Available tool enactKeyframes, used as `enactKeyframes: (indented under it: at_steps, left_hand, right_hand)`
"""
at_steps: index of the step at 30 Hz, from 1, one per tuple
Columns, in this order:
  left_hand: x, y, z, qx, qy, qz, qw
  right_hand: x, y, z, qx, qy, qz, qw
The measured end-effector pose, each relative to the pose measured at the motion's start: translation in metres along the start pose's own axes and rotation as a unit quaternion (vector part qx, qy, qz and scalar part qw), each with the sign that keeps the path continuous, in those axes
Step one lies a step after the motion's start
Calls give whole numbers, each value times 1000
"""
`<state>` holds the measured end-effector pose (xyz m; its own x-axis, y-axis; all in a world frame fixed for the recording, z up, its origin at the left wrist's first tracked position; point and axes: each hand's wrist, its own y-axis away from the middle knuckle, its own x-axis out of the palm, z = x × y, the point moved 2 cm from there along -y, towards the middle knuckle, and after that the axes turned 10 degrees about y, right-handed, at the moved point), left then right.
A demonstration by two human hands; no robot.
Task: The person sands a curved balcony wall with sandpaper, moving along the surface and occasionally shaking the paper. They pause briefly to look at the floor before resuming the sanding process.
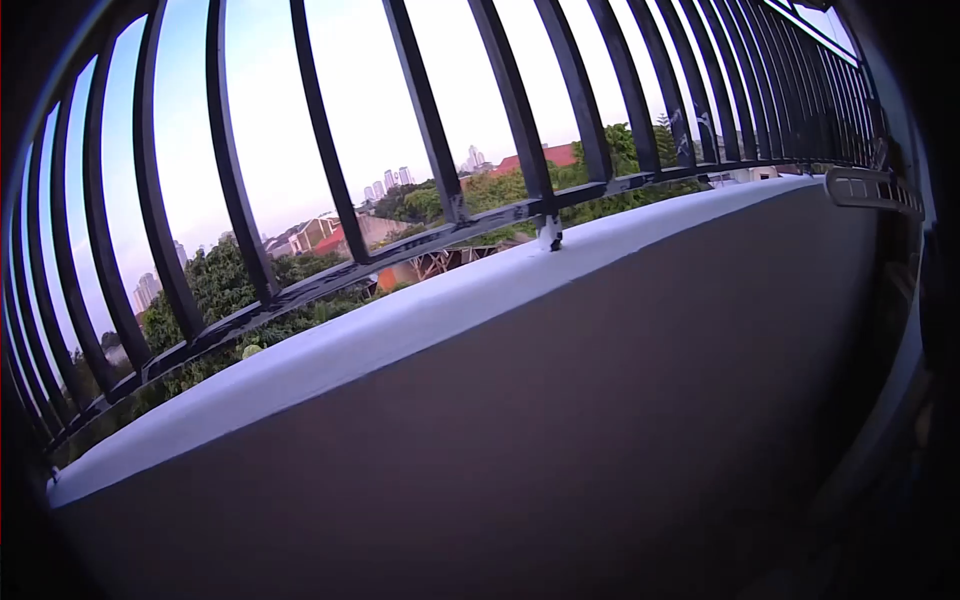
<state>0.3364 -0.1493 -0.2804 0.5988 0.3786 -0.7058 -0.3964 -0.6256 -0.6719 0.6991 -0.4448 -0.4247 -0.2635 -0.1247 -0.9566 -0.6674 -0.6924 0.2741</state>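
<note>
Neither my left hand nor my right hand shows in the head view. A low wall (560, 400) with a dark, shaded face fills the lower part. Along its top runs a white ledge (380, 330). Above the ledge stands a railing of dark metal bars (425, 100), joined by a bottom rail (480, 220) with pale, worn patches. A short post (549, 232) with white marks connects the rail to the ledge.
At the right edge, a light slotted object (872, 190) sticks out near the wall. Beyond the railing are green trees (210, 285), red roofs (540, 160), distant tall buildings (395, 180) and a bright sky. Dark shadow covers the lower right.
</note>
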Motion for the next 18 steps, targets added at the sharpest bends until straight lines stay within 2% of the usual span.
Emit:
enactKeyframes:
  at_steps: [5, 8, 11, 13, 14, 17, 18]
  left_hand:
    - [-5, -62, -67, -85, 227, 70, 968]
    - [-9, -77, -103, -161, 372, 130, 905]
    - [-13, -83, -136, -229, 496, 179, 818]
    - [-18, -83, -155, -263, 570, 208, 751]
    - [-21, -83, -165, -279, 603, 221, 715]
    - [-34, -87, -201, -320, 676, 259, 612]
    - [-35, -86, -211, -328, 689, 269, 588]
  right_hand:
    - [-4, -11, -11, -29, -74, 64, 995]
    - [-12, -23, -12, -88, -104, 106, 985]
    - [-33, -43, 2, -185, -126, 148, 963]
    - [-74, -69, 33, -256, -122, 169, 944]
    - [-98, -77, 50, -242, -79, 193, 948]
    - [-265, -26, 118, -430, -180, 107, 878]
    - [-291, -22, 132, -454, -223, 61, 861]
